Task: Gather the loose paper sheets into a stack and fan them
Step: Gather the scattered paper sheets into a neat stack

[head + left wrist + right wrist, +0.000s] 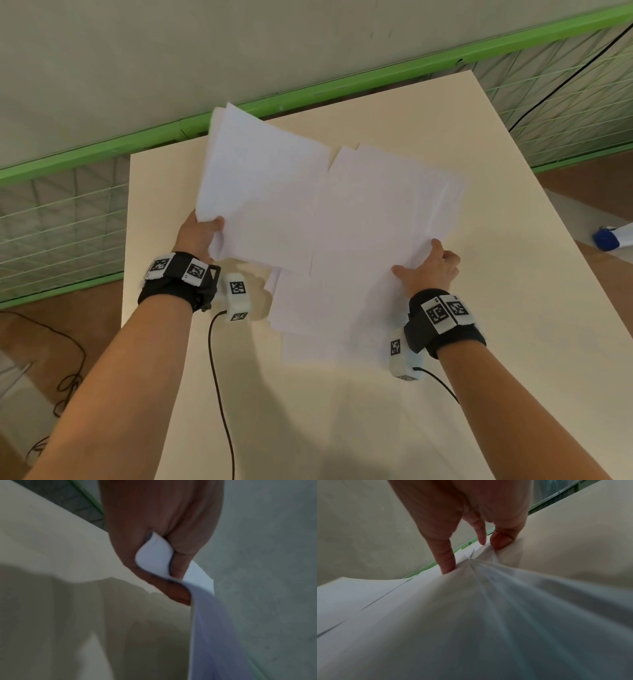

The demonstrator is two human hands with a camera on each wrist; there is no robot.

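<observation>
Both hands up over the middle of the table (513, 325), well in from its near edge. Left hand (197, 236) pinching the near-left corner of the paper sheets (325, 212), thumb on top, fingers underneath; corner curled tight between thumb and fingers in the left wrist view (154, 557). Right hand (430, 269) gripping the near-right corner, thumb and fingers (447, 555) bunching the paper so the creases radiate out across the sheets (471, 615). Sheets lifted off the table, overlapping loosely, edges not squared, far-left corners reaching out past the table's far-left corner and over the green rail (102, 150). A few more loose sheets (308, 318) flat on the table beneath, toward the near side between the two wrists. Blue-capped object (608, 238) off beyond the right edge, down on the floor.
</observation>
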